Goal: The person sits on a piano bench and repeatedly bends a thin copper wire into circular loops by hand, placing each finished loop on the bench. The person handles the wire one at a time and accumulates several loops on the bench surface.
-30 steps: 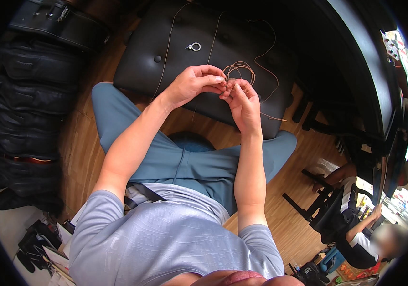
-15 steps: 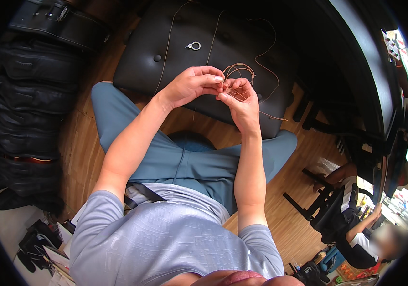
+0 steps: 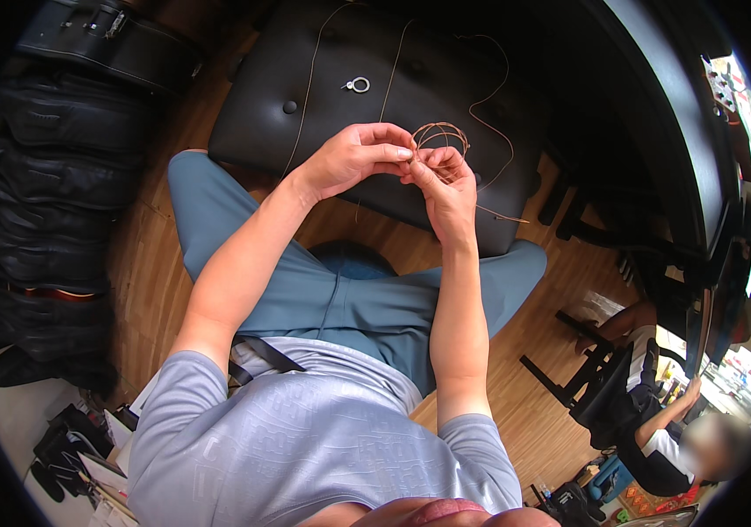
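Over the near edge of a black padded bench (image 3: pixel 257 105), both my hands work at a coil of thin copper-coloured wire (image 3: pixel 442 124). The thumb and fingers of my left hand (image 3: pixel 359 161) pinch the wire at the coil's left side. My right hand (image 3: pixel 447 189) is closed around the lower part of the coil, its fingertips touching those of my left. The exact spot between the fingertips is hidden. Single strands of similar wire (image 3: pixel 311 66) lie spread across the bench, one of them curving to the right of the coil. Beyond my left hand rests a small silvery ring (image 3: pixel 351 86).
Black padded cases (image 3: pixel 50 184) line the left side, with a hard black case (image 3: pixel 112 44) behind them. A large glossy black piece of furniture (image 3: pixel 665 132) curves along the right. At the lower right a person (image 3: pixel 647 422) sits on a black seat over the wooden floor (image 3: pixel 516 378).
My fingertips have shifted slightly and drawn closer together. The coil's loops look a little more gathered. The ring and the loose strands have stayed put.
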`<state>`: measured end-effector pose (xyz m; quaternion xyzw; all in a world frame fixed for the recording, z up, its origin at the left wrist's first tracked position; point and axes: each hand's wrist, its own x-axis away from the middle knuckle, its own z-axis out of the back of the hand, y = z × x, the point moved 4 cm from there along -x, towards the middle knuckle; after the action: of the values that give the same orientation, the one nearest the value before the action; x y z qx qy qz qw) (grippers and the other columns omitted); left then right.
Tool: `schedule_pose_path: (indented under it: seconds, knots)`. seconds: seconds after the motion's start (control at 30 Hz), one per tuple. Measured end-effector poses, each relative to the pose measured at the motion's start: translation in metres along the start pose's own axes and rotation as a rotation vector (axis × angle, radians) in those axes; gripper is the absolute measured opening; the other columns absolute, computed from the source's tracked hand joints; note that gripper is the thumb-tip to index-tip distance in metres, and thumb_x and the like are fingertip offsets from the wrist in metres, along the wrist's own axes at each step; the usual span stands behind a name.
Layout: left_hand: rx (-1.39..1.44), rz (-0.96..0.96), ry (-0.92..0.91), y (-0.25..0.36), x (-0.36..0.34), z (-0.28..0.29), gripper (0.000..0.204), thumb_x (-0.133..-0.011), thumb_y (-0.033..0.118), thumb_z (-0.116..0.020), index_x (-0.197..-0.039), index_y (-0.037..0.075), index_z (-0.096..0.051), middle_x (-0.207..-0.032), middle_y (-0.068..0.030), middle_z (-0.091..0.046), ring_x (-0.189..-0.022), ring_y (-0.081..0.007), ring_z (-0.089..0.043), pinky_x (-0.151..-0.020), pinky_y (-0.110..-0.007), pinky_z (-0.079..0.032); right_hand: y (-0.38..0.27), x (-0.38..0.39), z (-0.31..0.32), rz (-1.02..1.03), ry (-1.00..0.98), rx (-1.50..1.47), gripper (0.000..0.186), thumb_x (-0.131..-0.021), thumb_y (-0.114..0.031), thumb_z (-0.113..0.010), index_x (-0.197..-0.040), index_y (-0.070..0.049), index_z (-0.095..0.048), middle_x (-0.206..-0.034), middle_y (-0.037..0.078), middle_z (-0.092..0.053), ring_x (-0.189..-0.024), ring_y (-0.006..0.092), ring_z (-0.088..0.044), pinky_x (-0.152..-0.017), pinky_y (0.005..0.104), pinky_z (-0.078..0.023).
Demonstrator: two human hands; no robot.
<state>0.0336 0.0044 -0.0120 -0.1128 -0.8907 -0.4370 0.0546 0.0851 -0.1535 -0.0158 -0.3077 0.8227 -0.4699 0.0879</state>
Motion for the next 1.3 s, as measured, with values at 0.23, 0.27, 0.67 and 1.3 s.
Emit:
schedule_pose_path:
  seconds: [0.23,0.27,0.67,1.3]
  knots:
    - [-0.001,0.008,0.026,0.005,0.002,-0.002,0.024,-0.098,0.010,-0.063,-0.119,-0.001,-0.066,-0.105,-0.0084,-0.070,-0.095,-0.0158,-0.068,-0.094,-0.033,-0.056,0.003,-0.001,0.004,-0.004,0.000,-0.067,0.015,-0.101,-0.015,-0.063,-0.092,-0.004,-0.059,-0.096,0.012,-0.070,-0.083,0.0208,-0.070,-0.077,0.0331,-0.058]
    - [0.000,-0.001,0.028,0.006,0.002,-0.002,0.025,-0.098,0.010,-0.064,-0.120,-0.002,-0.065,-0.104,-0.0085,-0.070,-0.094,-0.0153,-0.068,-0.093,-0.032,-0.056,0.003,-0.002,0.004,-0.015,-0.003,-0.115,0.020,-0.104,-0.020,-0.060,-0.092,-0.004,-0.059,-0.096,0.013,-0.070,-0.083,0.0211,-0.070,-0.077,0.0336,-0.058]
    - [-0.147,-0.148,0.177,0.006,0.000,0.002,0.031,-0.097,0.012,-0.069,-0.124,-0.003,-0.065,-0.109,-0.0129,-0.071,-0.100,-0.0188,-0.071,-0.092,-0.031,-0.058,0.005,-0.004,0.006,-0.041,0.045,-0.014,0.037,-0.109,-0.032,-0.050,-0.089,-0.004,-0.063,-0.089,0.007,-0.068,-0.078,0.0182,-0.069,-0.077,0.0328,-0.058]
    - [0.045,-0.115,0.061,0.005,0.003,-0.001,0.030,-0.101,0.013,-0.055,-0.128,0.001,-0.056,-0.093,-0.0104,-0.070,-0.064,-0.0075,-0.057,-0.083,-0.028,-0.055,-0.001,0.000,-0.002,-0.002,-0.016,-0.191,0.023,-0.104,-0.014,-0.056,-0.123,-0.001,-0.060,-0.083,0.006,-0.059,-0.079,0.0155,-0.060,-0.074,0.0338,-0.056]
